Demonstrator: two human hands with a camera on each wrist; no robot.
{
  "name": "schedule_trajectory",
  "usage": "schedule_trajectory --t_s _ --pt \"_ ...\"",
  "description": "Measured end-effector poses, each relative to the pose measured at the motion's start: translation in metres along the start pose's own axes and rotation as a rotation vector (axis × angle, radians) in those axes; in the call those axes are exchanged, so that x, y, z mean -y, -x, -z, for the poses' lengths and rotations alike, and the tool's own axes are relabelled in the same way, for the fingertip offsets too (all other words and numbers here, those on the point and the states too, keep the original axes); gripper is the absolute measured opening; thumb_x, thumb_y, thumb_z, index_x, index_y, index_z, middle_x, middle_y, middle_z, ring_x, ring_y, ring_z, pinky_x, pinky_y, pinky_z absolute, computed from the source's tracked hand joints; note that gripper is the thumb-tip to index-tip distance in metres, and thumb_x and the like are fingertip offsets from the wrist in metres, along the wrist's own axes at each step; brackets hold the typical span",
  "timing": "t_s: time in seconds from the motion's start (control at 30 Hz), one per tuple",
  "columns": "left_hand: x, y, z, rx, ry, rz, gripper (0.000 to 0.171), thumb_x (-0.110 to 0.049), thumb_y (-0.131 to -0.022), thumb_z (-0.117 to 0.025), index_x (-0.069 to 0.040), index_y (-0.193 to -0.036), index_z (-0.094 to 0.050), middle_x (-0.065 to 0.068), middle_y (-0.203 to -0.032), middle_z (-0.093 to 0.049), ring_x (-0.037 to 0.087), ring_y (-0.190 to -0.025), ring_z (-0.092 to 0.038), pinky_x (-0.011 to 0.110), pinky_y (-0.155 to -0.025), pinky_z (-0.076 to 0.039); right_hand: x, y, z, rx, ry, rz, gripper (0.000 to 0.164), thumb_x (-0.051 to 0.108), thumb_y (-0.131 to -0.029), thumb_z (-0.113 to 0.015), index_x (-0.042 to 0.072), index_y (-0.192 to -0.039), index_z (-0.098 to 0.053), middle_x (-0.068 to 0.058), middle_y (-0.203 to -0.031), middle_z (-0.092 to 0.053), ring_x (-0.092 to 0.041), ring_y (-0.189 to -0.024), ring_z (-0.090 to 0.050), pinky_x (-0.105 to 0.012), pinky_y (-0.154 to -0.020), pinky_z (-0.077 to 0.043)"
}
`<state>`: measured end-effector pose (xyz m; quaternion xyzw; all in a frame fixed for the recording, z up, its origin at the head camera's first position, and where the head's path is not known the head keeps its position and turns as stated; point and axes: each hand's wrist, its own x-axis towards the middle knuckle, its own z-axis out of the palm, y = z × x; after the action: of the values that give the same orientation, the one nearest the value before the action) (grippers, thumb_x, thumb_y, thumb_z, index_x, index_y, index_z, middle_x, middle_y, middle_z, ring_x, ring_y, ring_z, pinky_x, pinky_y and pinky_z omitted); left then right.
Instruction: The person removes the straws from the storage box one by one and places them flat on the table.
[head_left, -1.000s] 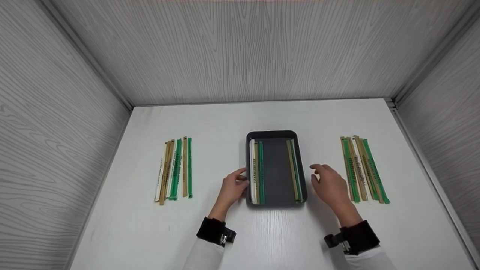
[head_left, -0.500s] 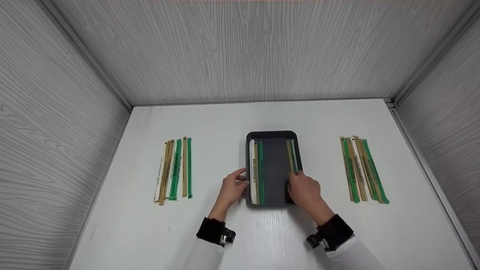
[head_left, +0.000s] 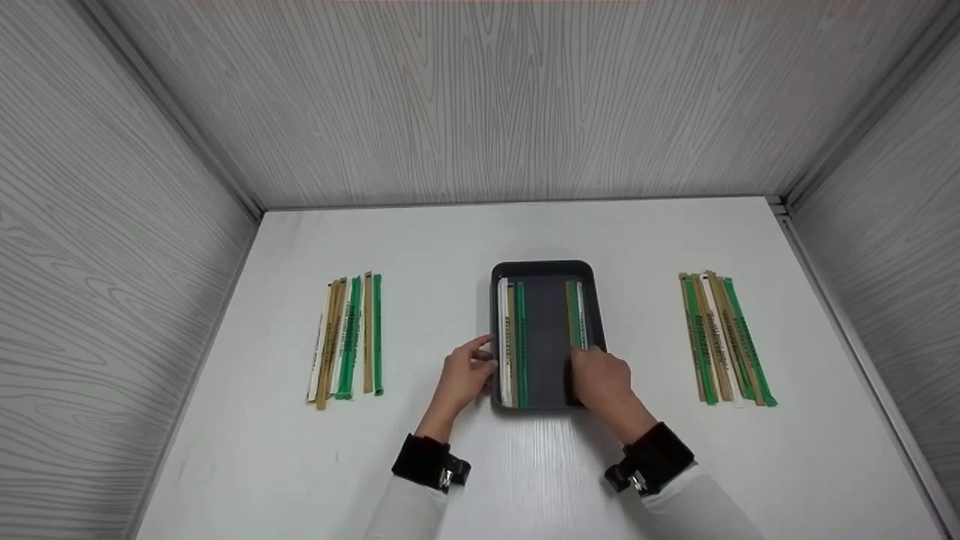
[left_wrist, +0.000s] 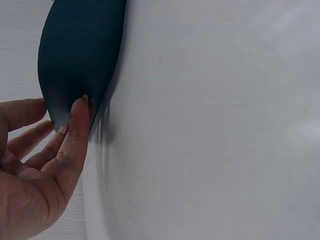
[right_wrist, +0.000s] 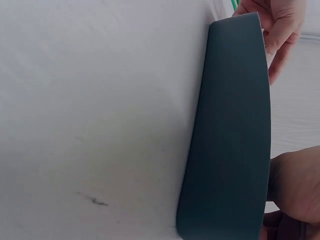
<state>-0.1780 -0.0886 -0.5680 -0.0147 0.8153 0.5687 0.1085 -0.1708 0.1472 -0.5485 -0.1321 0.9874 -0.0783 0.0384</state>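
A dark rectangular tray (head_left: 546, 405) stands in the middle of the white table in the head view. My left hand (head_left: 463, 376) touches the tray's left outer wall, its fingers lightly bent; the left wrist view shows the fingertips (left_wrist: 80, 112) against that wall. Over the tray's lower right part, my right hand (head_left: 602, 379) is curled around the lower portion of a brown, green and white bunch of paper-wrapped straws (head_left: 574, 315). Its fingertips are hidden inside the tray. Along the tray's left inner side lie white, brown and green wrapped straws (head_left: 513, 337).
More wrapped straws lie in two groups on the table: a left group (head_left: 345, 337) and a right group (head_left: 726, 337). Grey wood-grain panels (head_left: 480, 105) enclose the table at the back and both sides.
My right hand has come from outside the tray's right edge into it. The right bunch of straws has shifted slightly left and stands straighter. The left hand has stayed in place.
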Motion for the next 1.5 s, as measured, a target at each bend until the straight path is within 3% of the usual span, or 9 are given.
schedule_trajectory --t_s 0.3,0.5,0.73,0.97,1.1,1.27,1.5 --pt "0.000 0.000 0.001 0.003 0.000 0.003 0.048 -0.002 -0.094 -0.061 -0.003 -0.141 -0.052 0.014 -0.106 -0.062 0.020 -0.086 -0.067 0.034 -0.065 -0.056 0.001 -0.001 -0.004 -0.031 -0.007 0.010 0.012 -0.006 -0.079 -0.067 0.000 -0.088 -0.061 -0.017 -0.070 -0.062 -0.028 -0.057 -0.061 -0.040 -0.042 -0.047" --pt "-0.001 0.001 0.001 0.005 0.000 0.007 0.047 -0.002 -0.094 -0.061 -0.004 -0.141 -0.052 0.014 -0.106 -0.062 0.020 -0.086 -0.067 0.036 -0.066 -0.056 0.001 -0.001 -0.006 -0.031 -0.039 0.015 0.022 -0.003 -0.082 -0.066 -0.002 -0.104 -0.063 -0.019 -0.077 -0.063 -0.031 -0.064 -0.063 -0.041 -0.045 -0.049" --pt "0.000 0.000 0.001 0.007 -0.004 0.007 0.048 -0.003 -0.094 -0.061 -0.004 -0.141 -0.051 0.014 -0.106 -0.062 0.020 -0.087 -0.067 0.035 -0.066 -0.056 -0.001 -0.002 -0.004 -0.064 -0.077 -0.003 0.018 0.001 -0.088 -0.064 0.000 -0.105 -0.058 -0.016 -0.073 -0.060 -0.030 -0.061 -0.063 -0.040 -0.043 -0.048" --pt "0.001 0.000 0.000 0.002 -0.029 -0.012 0.048 -0.002 -0.094 -0.060 -0.002 -0.141 -0.051 0.013 -0.105 -0.063 0.018 -0.083 -0.067 0.032 -0.063 -0.055 -0.007 0.001 0.008 -0.148 -0.217 0.006 0.053 0.003 -0.088 -0.066 0.000 -0.133 -0.040 -0.017 -0.079 -0.064 -0.028 -0.055 -0.061 -0.037 -0.040 -0.045" --pt "0.000 0.000 -0.001 0.001 -0.029 -0.007 0.047 -0.002 -0.094 -0.060 -0.003 -0.140 -0.052 0.012 -0.104 -0.062 0.017 -0.082 -0.067 0.031 -0.063 -0.055 -0.022 0.003 0.016 -0.161 -0.370 -0.029 0.066 0.003 -0.087 -0.063 -0.002 -0.144 -0.030 -0.016 -0.079 -0.064 -0.024 -0.056 -0.059 -0.037 -0.044 -0.045" --pt "0.000 0.000 0.000 0.002 -0.024 -0.004 0.047 -0.003 -0.094 -0.060 -0.003 -0.140 -0.052 0.012 -0.104 -0.063 0.017 -0.082 -0.066 0.032 -0.063 -0.055 -0.053 0.007 0.021 -0.207 -0.523 -0.119 0.059 0.003 -0.092 -0.053 -0.005 -0.146 -0.030 -0.009 -0.081 -0.059 -0.018 -0.058 -0.055 -0.034 -0.051 -0.044" --pt "-0.001 0.000 0.001 0.010 -0.020 0.000 0.047 -0.003 -0.094 -0.060 -0.004 -0.141 -0.051 0.013 -0.105 -0.062 0.019 -0.084 -0.066 0.033 -0.064 -0.056 -0.104 0.021 0.025 -0.219 -0.513 -0.216 0.051 0.005 -0.095 -0.049 -0.006 -0.143 -0.036 -0.017 -0.092 -0.062 -0.017 -0.055 -0.058 -0.035 -0.052 -0.046"
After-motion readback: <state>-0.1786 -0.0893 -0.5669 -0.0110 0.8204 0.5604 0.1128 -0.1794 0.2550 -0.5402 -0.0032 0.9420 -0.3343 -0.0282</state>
